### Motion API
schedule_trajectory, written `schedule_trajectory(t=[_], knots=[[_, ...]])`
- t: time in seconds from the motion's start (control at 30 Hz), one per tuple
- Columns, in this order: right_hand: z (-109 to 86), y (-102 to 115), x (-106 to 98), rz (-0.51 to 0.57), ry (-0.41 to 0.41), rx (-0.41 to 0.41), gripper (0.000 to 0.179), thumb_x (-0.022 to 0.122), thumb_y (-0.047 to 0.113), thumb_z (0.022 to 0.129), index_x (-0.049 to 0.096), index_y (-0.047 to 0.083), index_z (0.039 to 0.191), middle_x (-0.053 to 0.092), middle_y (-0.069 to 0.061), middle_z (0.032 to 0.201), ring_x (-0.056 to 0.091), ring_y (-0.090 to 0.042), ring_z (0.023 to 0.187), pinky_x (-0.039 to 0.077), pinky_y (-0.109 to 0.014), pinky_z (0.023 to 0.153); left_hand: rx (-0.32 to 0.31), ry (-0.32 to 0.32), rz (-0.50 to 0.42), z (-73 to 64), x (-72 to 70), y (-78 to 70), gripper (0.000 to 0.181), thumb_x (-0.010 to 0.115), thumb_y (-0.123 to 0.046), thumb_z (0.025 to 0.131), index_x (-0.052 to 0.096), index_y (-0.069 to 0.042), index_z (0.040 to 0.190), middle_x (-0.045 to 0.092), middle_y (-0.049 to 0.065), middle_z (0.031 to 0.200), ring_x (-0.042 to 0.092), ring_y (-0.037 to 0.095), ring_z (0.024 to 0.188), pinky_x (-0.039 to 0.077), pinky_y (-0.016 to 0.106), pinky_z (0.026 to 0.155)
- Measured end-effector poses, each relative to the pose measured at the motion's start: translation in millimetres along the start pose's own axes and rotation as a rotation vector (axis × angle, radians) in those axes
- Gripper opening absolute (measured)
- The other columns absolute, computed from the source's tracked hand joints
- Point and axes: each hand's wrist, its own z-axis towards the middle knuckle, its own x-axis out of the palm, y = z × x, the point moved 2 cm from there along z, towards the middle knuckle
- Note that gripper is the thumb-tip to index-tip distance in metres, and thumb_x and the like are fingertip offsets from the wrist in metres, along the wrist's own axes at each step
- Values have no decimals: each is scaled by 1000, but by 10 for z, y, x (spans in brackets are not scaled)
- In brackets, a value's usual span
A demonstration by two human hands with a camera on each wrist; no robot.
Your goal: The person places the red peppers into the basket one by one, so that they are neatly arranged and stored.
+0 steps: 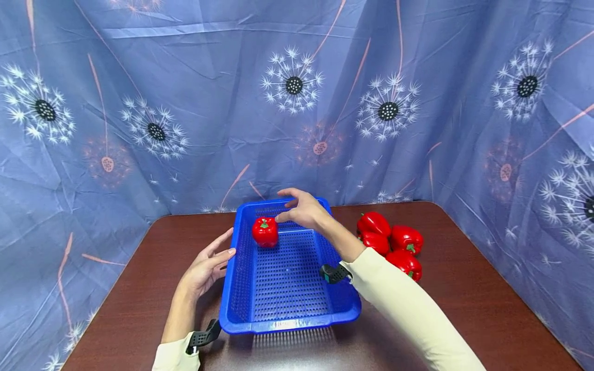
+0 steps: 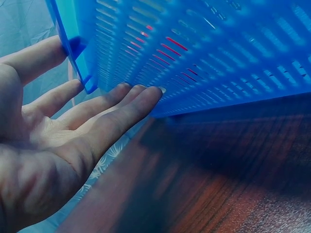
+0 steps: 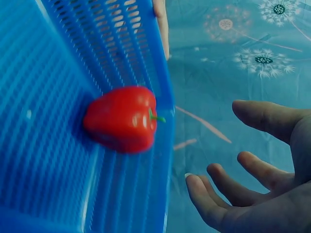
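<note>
A blue plastic basket [image 1: 292, 278] with slotted walls and floor stands on the table. Inside it, in the far left corner, is one red bell pepper [image 1: 265, 233] with a green stem. My left hand [image 1: 204, 268] is at the basket's left side, its extended fingers [image 2: 119, 114] touching the outer wall and rim. Over the far part of the basket, my right hand [image 1: 301, 208] hovers just right of the pepper with nothing in its spread fingers. In the right wrist view the pepper [image 3: 124, 119] stands apart from the right hand [image 3: 257, 179].
Several more red bell peppers [image 1: 406, 239] lie grouped on the brown table [image 1: 464, 288], right of the basket and beyond the right forearm. A blue curtain [image 1: 223, 103] with dandelion prints hangs behind the table and along both sides.
</note>
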Motion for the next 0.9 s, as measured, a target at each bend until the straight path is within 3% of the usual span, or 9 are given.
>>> schedule_trajectory(t=[0.2,0.5,0.9], knots=[[-196,-71,-308,-97,-33,-12,71,84,21,81,53,26,145,62,-18,138,60,-32,126,53,-47,97,2,-2,-13,-27,-20,-1,67,56,-13,104,24,-23,162,61,20,140,70,28,115,59,46,91],[-520,-326,-791,-219,-117,-22,73,83,31,81,51,25,147,65,-17,132,63,-35,122,55,-48,94,-1,18,-7,11,-5,13,68,57,-14,104,23,-24,163,58,23,143,69,31,118,59,46,92],[-811,-612,-1122,-314,-159,-11,74,80,42,84,49,22,149,64,-18,134,59,-35,126,49,-55,100,4,8,-4,12,-18,28,69,57,-14,104,24,-25,162,55,24,145,69,31,118,59,48,92]])
